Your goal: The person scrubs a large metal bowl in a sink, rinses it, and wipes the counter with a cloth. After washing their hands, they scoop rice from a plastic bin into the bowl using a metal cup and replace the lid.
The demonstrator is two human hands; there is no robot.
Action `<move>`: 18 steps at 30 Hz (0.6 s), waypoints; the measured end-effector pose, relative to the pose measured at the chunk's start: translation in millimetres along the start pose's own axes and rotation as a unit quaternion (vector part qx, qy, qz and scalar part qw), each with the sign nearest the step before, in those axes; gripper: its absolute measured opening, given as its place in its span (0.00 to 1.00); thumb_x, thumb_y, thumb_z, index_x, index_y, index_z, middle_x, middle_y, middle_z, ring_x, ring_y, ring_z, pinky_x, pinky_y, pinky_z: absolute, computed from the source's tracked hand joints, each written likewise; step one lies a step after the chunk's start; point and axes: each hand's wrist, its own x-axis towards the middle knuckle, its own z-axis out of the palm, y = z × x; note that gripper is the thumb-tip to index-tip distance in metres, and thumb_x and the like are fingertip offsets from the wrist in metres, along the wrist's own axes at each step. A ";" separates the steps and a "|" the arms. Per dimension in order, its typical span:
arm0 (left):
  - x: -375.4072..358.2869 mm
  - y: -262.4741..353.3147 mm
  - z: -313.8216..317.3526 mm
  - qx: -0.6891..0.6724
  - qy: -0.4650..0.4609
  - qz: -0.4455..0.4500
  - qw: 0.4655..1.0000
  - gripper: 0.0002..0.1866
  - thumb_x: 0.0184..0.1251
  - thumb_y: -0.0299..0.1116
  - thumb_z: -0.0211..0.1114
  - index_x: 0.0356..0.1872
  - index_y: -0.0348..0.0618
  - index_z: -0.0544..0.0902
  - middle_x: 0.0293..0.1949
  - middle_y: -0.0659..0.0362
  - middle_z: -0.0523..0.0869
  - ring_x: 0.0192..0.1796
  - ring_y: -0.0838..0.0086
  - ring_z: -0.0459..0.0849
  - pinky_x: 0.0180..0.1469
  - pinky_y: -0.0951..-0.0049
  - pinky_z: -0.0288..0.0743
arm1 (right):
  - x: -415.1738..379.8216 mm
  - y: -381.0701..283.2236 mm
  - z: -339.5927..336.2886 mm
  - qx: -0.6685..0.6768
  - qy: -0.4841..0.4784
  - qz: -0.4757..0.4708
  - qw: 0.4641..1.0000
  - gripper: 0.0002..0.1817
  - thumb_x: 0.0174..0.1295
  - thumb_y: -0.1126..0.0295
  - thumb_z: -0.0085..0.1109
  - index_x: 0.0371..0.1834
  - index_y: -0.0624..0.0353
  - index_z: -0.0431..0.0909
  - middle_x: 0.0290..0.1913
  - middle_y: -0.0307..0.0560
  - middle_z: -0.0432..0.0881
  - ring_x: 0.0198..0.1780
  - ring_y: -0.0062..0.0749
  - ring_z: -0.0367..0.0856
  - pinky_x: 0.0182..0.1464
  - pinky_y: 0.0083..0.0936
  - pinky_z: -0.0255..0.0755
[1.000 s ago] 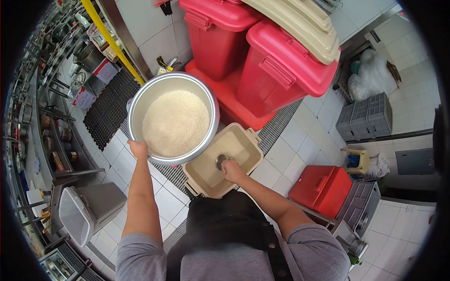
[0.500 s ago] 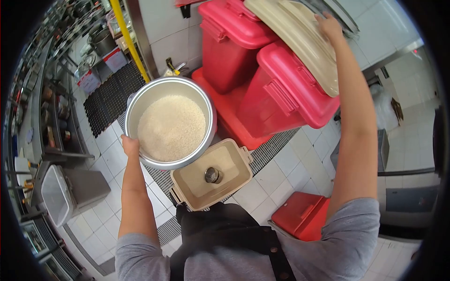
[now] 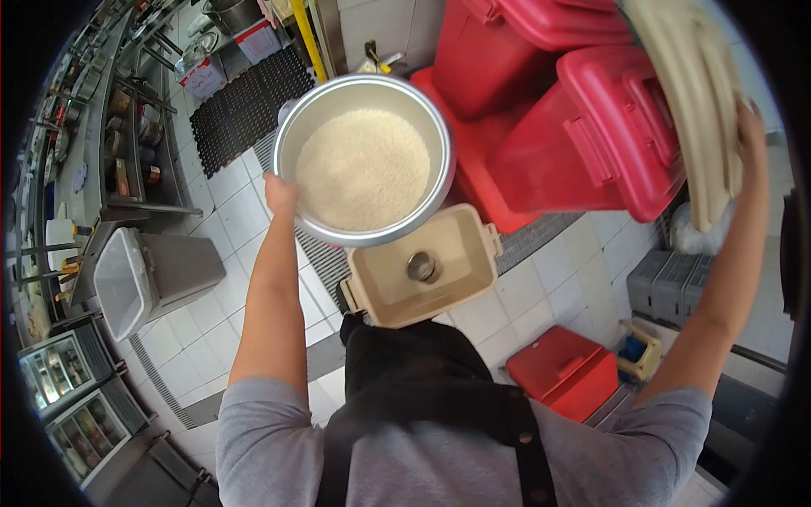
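My left hand (image 3: 281, 197) is closed on the near left edge of a round metal pot (image 3: 449, 160). White rice (image 3: 363, 169) fills part of the pot. Up at the right, my right hand (image 3: 748, 135) grips the edge of a long beige lid (image 3: 693, 101), which is tilted and slightly blurred. The lid is beside a red lidded bin (image 3: 557, 144). Between the pot and my apron stands a beige rectangular tub (image 3: 469, 283), partly covered by the pot's rim. Inside the tub lies a small metal cup (image 3: 422, 267).
A second red bin (image 3: 481, 68) stands behind the first, both on a red base (image 3: 473, 160). At left are a grey open bin (image 3: 182, 266), a black mat (image 3: 245, 114) and metal shelving. A red box (image 3: 564, 372) sits on the tiled floor at lower right, near grey crates (image 3: 663, 279).
My right hand has carried the beige lid rightward, off the top of the red bins. My left hand stays on the pot. The whole view has shifted.
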 end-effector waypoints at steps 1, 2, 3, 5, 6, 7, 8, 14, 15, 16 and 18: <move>-2.7 -0.1 -2.2 0.014 -0.006 0.001 1.000 0.29 0.50 0.29 0.68 0.54 0.34 0.67 0.47 0.39 0.84 0.51 0.46 0.83 0.55 0.54 0.77 | -46.1 2.1 -28.0 -0.057 0.080 -0.001 0.995 0.31 0.67 0.57 0.56 0.70 0.60 0.64 0.55 0.50 0.79 0.52 0.33 0.80 0.55 0.28 0.73; -4.3 2.2 -4.1 0.008 -0.006 -0.004 1.000 0.29 0.50 0.29 0.68 0.53 0.33 0.67 0.46 0.39 0.84 0.51 0.46 0.83 0.55 0.54 0.77 | -86.9 17.7 -57.4 -0.068 0.108 0.006 0.992 0.29 0.67 0.59 0.55 0.68 0.61 0.66 0.54 0.50 0.80 0.51 0.33 0.80 0.55 0.28 0.73; -2.0 4.2 -4.4 0.000 -0.008 -0.007 1.000 0.28 0.50 0.28 0.68 0.53 0.32 0.67 0.46 0.39 0.84 0.51 0.46 0.83 0.55 0.54 0.77 | -129.0 40.3 -83.5 -0.063 0.111 0.021 0.992 0.28 0.66 0.60 0.55 0.66 0.62 0.67 0.53 0.50 0.81 0.51 0.33 0.81 0.54 0.28 0.74; 1.1 -3.7 -2.0 -0.006 -0.027 0.001 1.000 0.29 0.48 0.28 0.68 0.52 0.31 0.67 0.46 0.38 0.83 0.51 0.46 0.83 0.55 0.55 0.77 | -228.2 82.1 -120.0 -0.048 0.126 0.060 0.989 0.25 0.66 0.63 0.54 0.63 0.63 0.70 0.51 0.50 0.82 0.49 0.33 0.82 0.52 0.28 0.75; 2.0 -5.7 0.1 -0.034 -0.015 0.008 0.999 0.29 0.47 0.28 0.69 0.52 0.31 0.68 0.46 0.37 0.83 0.51 0.45 0.83 0.55 0.55 0.76 | -282.1 102.3 -127.9 -0.040 0.131 0.087 0.987 0.23 0.65 0.64 0.54 0.61 0.63 0.71 0.50 0.50 0.82 0.48 0.33 0.82 0.51 0.28 0.75; 3.5 -6.6 2.6 -0.064 -0.003 0.014 0.998 0.29 0.46 0.28 0.69 0.51 0.31 0.68 0.45 0.37 0.83 0.51 0.44 0.83 0.56 0.56 0.76 | -339.8 123.1 -127.9 -0.029 0.134 0.114 0.984 0.22 0.65 0.66 0.54 0.60 0.64 0.73 0.49 0.50 0.83 0.47 0.33 0.82 0.51 0.28 0.76; 6.8 -10.1 5.4 -0.057 -0.015 0.023 0.998 0.29 0.46 0.28 0.69 0.51 0.31 0.68 0.45 0.37 0.83 0.51 0.44 0.83 0.56 0.56 0.76 | -394.9 143.7 -119.3 -0.022 0.136 0.145 0.980 0.20 0.64 0.67 0.54 0.58 0.65 0.74 0.48 0.50 0.83 0.46 0.33 0.83 0.50 0.28 0.76; 12.5 -16.0 9.8 -0.076 -0.022 0.014 0.997 0.28 0.45 0.26 0.67 0.50 0.28 0.69 0.45 0.35 0.82 0.51 0.42 0.82 0.57 0.56 0.76 | -628.3 173.7 51.2 -0.124 0.131 0.183 0.966 0.14 0.57 0.78 0.56 0.45 0.68 0.83 0.35 0.50 0.86 0.35 0.31 0.83 0.40 0.26 0.76; 15.8 -19.1 12.6 -0.094 -0.023 0.026 0.995 0.27 0.46 0.25 0.67 0.50 0.27 0.68 0.45 0.35 0.82 0.51 0.41 0.82 0.57 0.56 0.75 | -638.7 151.0 93.7 -0.183 0.080 0.197 0.960 0.17 0.51 0.76 0.60 0.46 0.68 0.83 0.32 0.48 0.85 0.31 0.27 0.80 0.36 0.26 0.73; 17.8 -23.6 14.7 -0.111 -0.024 0.038 0.993 0.27 0.46 0.25 0.66 0.49 0.26 0.68 0.44 0.34 0.82 0.51 0.41 0.82 0.57 0.56 0.75 | -649.5 146.9 126.5 -0.228 0.025 0.137 0.964 0.16 0.48 0.75 0.62 0.42 0.67 0.83 0.29 0.44 0.83 0.27 0.24 0.77 0.32 0.25 0.72; 15.9 -22.9 12.7 -0.100 -0.026 0.038 0.994 0.27 0.46 0.24 0.66 0.49 0.26 0.68 0.44 0.33 0.81 0.50 0.40 0.82 0.57 0.56 0.75 | -670.2 170.8 193.5 -0.043 -0.055 0.186 0.980 0.21 0.48 0.70 0.68 0.46 0.67 0.79 0.28 0.43 0.81 0.25 0.25 0.76 0.31 0.25 0.72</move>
